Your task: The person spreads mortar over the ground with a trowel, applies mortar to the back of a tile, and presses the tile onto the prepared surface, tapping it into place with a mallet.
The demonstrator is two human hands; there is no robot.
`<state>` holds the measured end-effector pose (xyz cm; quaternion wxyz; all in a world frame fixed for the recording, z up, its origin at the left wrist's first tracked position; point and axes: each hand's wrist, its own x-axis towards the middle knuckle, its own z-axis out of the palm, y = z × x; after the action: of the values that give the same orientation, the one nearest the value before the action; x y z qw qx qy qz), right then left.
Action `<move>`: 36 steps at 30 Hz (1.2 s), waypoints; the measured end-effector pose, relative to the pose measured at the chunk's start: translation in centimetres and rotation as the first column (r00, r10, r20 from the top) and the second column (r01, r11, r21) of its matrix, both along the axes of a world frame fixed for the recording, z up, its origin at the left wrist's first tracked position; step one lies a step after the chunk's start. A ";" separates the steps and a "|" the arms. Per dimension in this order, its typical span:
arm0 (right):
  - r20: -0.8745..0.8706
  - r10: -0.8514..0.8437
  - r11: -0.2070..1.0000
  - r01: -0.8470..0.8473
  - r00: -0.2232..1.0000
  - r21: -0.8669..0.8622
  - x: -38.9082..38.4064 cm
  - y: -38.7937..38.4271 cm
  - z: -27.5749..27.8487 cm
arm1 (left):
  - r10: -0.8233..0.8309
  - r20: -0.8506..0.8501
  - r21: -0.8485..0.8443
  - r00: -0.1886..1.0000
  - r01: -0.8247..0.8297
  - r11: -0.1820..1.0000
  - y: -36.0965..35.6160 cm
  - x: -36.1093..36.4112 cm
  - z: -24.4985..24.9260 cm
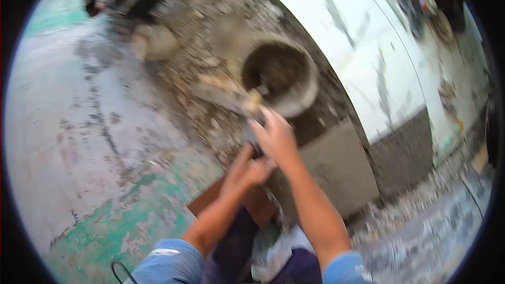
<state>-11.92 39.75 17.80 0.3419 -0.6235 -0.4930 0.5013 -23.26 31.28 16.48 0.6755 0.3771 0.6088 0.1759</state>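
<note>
Both hands meet at the middle of the head view, blurred by motion. My left hand is closed around the lower end of a dark grey handheld object; I cannot tell its kind. Higher up, my right hand grips the same object, fingers bent over its upper part. A small yellowish piece shows just beyond the right fingertips. Right past the hands stands a round bucket with wet grey-brown mortar inside. A pale, rough strip lies left of the bucket on the rubble.
Large white marble-patterned tiles cover the upper right. A plain grey tile lies right of my arms, a brown piece beneath the left one. Rubble stretches ahead beside a worn white-and-green wall. A pale container sits at upper left.
</note>
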 end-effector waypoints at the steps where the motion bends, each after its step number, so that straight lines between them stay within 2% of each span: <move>1: 0.077 -0.121 0.979 0.106 0.990 0.173 0.7 -2.0 -1.3 | -0.285 -0.175 -0.064 0.942 0.278 0.958 -2.5 -2.2 -4.1; 2: 0.134 -0.241 0.962 0.219 0.961 0.164 3.3 -4.3 -0.1 | -0.539 -0.307 -0.207 0.785 0.497 0.843 -4.5 -3.7 -7.1; 3: 0.201 -0.395 0.919 0.383 0.897 0.096 5.8 -7.9 -0.1 | -0.538 -0.392 -0.212 0.746 0.496 0.842 -4.7 -2.9 -6.8; 4: 0.302 -0.516 0.855 0.503 0.802 0.125 8.5 -12.0 -1.1 | -0.534 -0.366 -0.249 0.762 0.473 0.845 -4.2 -2.0 -6.0; 5: 0.543 -0.514 0.847 0.493 0.664 0.200 11.9 -16.4 -1.5 | -0.524 -0.369 -0.168 0.768 0.499 0.850 -4.4 -1.8 -6.5; 6: 0.355 -0.755 0.622 0.774 0.551 0.121 14.4 -21.7 -4.7 | -0.546 -0.400 -0.137 0.736 0.541 0.830 -4.2 -1.7 -7.2; 7: 0.562 -0.706 0.578 0.809 0.431 0.106 16.7 -26.1 -5.1 | -0.577 -0.422 -0.112 0.699 0.591 0.799 -4.1 -1.6 -8.2; 8: 0.758 -0.589 0.528 0.844 0.279 0.099 19.4 -30.6 -4.6 | -0.573 -0.463 0.012 0.676 0.652 0.758 -4.3 -2.0 -10.1; 9: 0.743 -0.568 0.532 0.847 0.355 0.003 21.6 -36.6 -7.4 | -0.810 -0.447 0.006 0.378 0.907 0.420 -1.7 -1.3 -8.9; 10: 0.726 -0.555 0.515 0.853 0.405 -0.082 23.4 -43.5 -9.5 | -0.664 -0.474 -0.032 0.579 0.742 0.670 -1.6 0.3 -7.1; 11: 0.783 -0.310 0.445 0.810 0.539 -0.381 23.9 -44.5 -7.8 | -0.754 -0.516 -0.128 0.405 0.834 0.536 -0.1 1.9 -5.4; 12: 0.674 -0.461 0.341 0.817 0.577 -0.465 23.8 -48.6 -8.9 | -0.546 -0.400 -0.076 0.736 0.567 0.820 -1.6 1.1 -8.0; 13: 0.516 -0.637 0.309 0.802 0.573 -0.511 23.3 -53.7 -12.9 | -0.536 -0.423 -0.166 0.731 0.519 0.838 -1.4 1.8 -7.7; 14: 0.510 -0.657 0.210 0.785 0.554 -0.582 22.1 -52.4 -11.2 | -0.533 -0.338 -0.179 0.776 0.503 0.845 -2.2 0.5 -10.5; 15: 0.369 -0.822 0.144 0.784 0.435 -0.604 20.9 -53.7 -12.9 | -0.540 -0.324 -0.206 0.777 0.499 0.842 -2.1 1.3 -10.0; 17: 0.295 -0.885 0.069 0.729 0.359 -0.681 20.0 -50.1 -10.2 | -0.485 -0.233 -0.255 0.843 0.429 0.867 -2.2 1.5 -10.1; 22: 0.205 -0.956 -0.015 0.663 0.211 -0.748 17.6 -48.9 -11.0 | -0.515 -0.232 -0.283 0.825 0.449 0.847 -1.9 0.4 -10.8; 24: 0.070 -0.978 0.076 0.655 0.195 -0.752 17.2 -49.3 -11.5 | -0.437 -0.150 -0.359 0.887 0.363 0.860 -1.8 -0.3 -11.6; 25: 0.008 -0.991 0.081 0.640 0.135 -0.764 17.2 -49.4 -11.8 | -0.441 -0.121 -0.367 0.889 0.372 0.852 -1.7 -0.7 -12.0; 29: -0.067 -0.996 0.092 0.618 0.065 -0.781 17.5 -49.3 -12.2 | -0.433 -0.055 -0.399 0.900 0.377 0.836 -0.9 -0.7 -12.0; 31: -0.046 -0.997 0.073 0.580 0.061 -0.811 17.8 -48.3 -11.4 | -0.541 -0.028 -0.356 0.840 0.497 0.791 -0.7 -0.8 -12.1; 32: -0.044 -0.997 0.072 0.581 0.062 -0.811 17.8 -48.9 -11.9 | -0.541 -0.027 -0.358 0.841 0.497 0.791 -0.7 -0.6 -11.8; 34: -0.017 -0.989 0.100 0.571 0.150 -0.815 18.1 -49.9 -12.7 | -0.590 -0.029 -0.306 0.807 0.555 0.774 -0.4 -0.2 -11.0; 36: -0.050 -0.979 0.154 0.565 0.195 -0.810 18.6 -49.5 -10.7 | -0.606 -0.014 -0.297 0.795 0.575 0.762 0.2 0.5 -8.9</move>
<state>6.67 -9.77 7.15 0.4562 -0.6696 0.2779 0.5161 -22.80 31.44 7.58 0.7079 0.4601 0.5133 -0.1541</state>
